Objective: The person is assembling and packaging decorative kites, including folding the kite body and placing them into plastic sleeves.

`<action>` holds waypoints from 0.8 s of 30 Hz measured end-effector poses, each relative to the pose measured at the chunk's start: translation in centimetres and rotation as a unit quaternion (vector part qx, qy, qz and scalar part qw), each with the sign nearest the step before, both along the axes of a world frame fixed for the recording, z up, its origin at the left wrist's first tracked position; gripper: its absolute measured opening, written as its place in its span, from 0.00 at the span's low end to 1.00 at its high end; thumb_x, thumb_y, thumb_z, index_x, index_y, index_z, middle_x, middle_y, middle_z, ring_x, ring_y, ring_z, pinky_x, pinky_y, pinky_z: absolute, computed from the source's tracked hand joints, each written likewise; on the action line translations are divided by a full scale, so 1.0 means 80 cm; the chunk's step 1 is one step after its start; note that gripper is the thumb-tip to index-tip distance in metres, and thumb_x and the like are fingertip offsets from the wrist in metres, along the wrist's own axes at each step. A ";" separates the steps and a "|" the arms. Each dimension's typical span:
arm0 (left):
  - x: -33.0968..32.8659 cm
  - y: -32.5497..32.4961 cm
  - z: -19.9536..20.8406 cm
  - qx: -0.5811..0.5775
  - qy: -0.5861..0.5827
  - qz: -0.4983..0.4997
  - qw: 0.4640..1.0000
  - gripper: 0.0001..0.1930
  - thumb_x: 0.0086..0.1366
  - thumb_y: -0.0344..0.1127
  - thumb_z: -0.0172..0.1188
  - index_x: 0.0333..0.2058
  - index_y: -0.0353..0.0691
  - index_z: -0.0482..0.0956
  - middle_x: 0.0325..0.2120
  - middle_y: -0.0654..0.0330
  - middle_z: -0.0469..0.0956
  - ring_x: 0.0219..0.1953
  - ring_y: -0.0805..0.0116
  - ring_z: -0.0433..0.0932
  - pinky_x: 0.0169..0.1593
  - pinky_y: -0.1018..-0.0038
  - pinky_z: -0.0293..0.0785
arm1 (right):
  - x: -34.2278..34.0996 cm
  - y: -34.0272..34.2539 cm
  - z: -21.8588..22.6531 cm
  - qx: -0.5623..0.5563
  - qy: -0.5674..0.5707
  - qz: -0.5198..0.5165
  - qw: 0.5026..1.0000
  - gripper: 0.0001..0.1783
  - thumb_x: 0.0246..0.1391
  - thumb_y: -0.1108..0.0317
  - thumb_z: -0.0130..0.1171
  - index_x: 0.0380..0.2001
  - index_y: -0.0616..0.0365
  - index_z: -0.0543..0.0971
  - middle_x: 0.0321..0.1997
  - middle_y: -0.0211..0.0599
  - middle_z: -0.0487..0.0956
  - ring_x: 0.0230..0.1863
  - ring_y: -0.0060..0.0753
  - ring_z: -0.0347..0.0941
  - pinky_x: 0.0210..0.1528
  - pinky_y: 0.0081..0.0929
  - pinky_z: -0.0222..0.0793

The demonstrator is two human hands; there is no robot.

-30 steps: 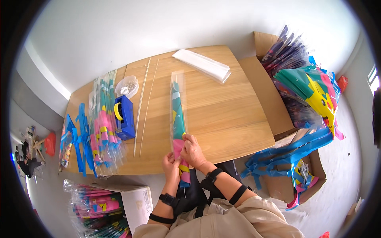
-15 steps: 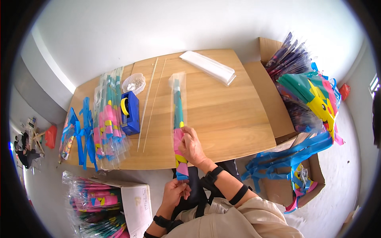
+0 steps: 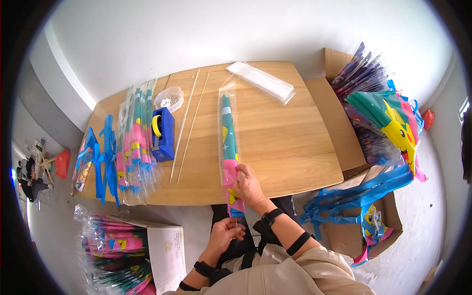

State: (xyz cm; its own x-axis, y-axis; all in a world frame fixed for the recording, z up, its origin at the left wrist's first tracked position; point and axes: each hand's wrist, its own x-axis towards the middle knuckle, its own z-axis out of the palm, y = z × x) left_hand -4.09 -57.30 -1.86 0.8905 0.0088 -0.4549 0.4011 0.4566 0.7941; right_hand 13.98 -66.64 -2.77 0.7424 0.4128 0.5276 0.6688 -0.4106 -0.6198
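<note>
A rolled-up kite in green, pink and yellow lies lengthwise over the table's front edge, inside a long clear plastic sleeve. My right hand is closed round its lower pink part, thumb and fingers pinching the roll. Just below the kite's blue end, my left hand has its fingertips pinched together at the sleeve's lower edge; the thin film there is hard to make out. To the left of the kite, several thin rods lie on the table.
A blue tape dispenser, a bowl of small parts and bagged kites occupy the table's left. White sleeves lie at the back. Open boxes with kites flank the table; blue strips hang over one.
The kite and its sleeve have shifted slightly right, and more of the green part shows face up. My right hand has moved a little right and down along the roll; my left hand moved slightly right.
</note>
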 end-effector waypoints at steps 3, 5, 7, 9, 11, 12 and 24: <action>-0.010 0.003 0.011 0.052 -0.034 -0.030 0.998 0.21 0.58 0.16 0.56 0.52 0.25 0.69 0.36 0.49 0.79 0.34 0.63 0.82 0.39 0.68 0.82 | 0.002 -0.002 0.004 -0.005 -0.010 0.003 1.000 0.14 0.40 0.76 0.57 0.34 0.71 0.74 0.48 0.52 0.71 0.52 0.54 0.66 0.54 0.40 0.68; -0.019 0.006 0.004 0.116 -0.047 -0.041 0.991 0.25 0.56 0.13 0.56 0.55 0.26 0.67 0.38 0.49 0.78 0.36 0.63 0.82 0.41 0.67 0.82 | -0.005 0.000 0.021 -0.050 -0.042 0.060 0.996 0.15 0.41 0.74 0.59 0.35 0.71 0.75 0.49 0.52 0.71 0.54 0.52 0.66 0.54 0.40 0.68; -0.019 0.001 -0.005 0.131 -0.073 -0.004 0.989 0.23 0.57 0.14 0.56 0.53 0.25 0.67 0.36 0.51 0.78 0.36 0.64 0.81 0.41 0.68 0.83 | -0.013 0.002 0.033 -0.066 -0.063 0.090 0.992 0.13 0.41 0.75 0.59 0.33 0.71 0.74 0.49 0.53 0.71 0.53 0.53 0.66 0.54 0.40 0.68; -0.014 -0.003 -0.015 0.144 -0.094 0.034 0.985 0.21 0.57 0.14 0.57 0.50 0.26 0.68 0.34 0.53 0.78 0.35 0.66 0.81 0.40 0.69 0.83 | -0.022 0.011 0.033 -0.051 -0.071 0.100 0.991 0.07 0.41 0.78 0.57 0.27 0.70 0.71 0.49 0.55 0.71 0.49 0.56 0.68 0.55 0.40 0.68; -0.005 -0.003 -0.020 0.155 -0.111 0.072 0.979 0.17 0.58 0.15 0.57 0.46 0.27 0.68 0.31 0.55 0.77 0.34 0.69 0.80 0.38 0.70 0.83 | -0.028 0.008 0.034 -0.035 -0.062 0.099 0.992 0.07 0.42 0.79 0.56 0.26 0.70 0.71 0.49 0.55 0.71 0.50 0.56 0.69 0.54 0.41 0.68; -0.002 -0.002 -0.019 0.201 -0.101 0.065 0.972 0.16 0.57 0.17 0.59 0.44 0.28 0.68 0.31 0.54 0.77 0.33 0.67 0.80 0.36 0.69 0.82 | -0.030 0.005 0.034 -0.027 -0.057 0.098 0.993 0.06 0.42 0.79 0.56 0.26 0.70 0.71 0.49 0.56 0.71 0.50 0.56 0.69 0.54 0.41 0.68; 0.062 0.011 0.001 0.704 -0.230 0.066 0.668 0.25 0.52 0.35 0.68 0.46 0.33 0.68 0.36 0.48 0.71 0.39 0.44 0.73 0.40 0.58 0.72 | -0.026 -0.027 0.007 -0.112 -0.055 0.113 0.986 0.17 0.42 0.72 0.59 0.35 0.74 0.75 0.51 0.53 0.71 0.53 0.52 0.66 0.55 0.40 0.67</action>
State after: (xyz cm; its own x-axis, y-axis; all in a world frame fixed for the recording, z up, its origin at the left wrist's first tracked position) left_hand 0.89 -56.40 -1.81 0.8828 0.2310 0.4091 -0.0045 -0.8665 0.4991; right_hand 11.92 -68.80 -2.19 0.5619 0.6759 0.4769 0.8167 -0.3617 -0.4497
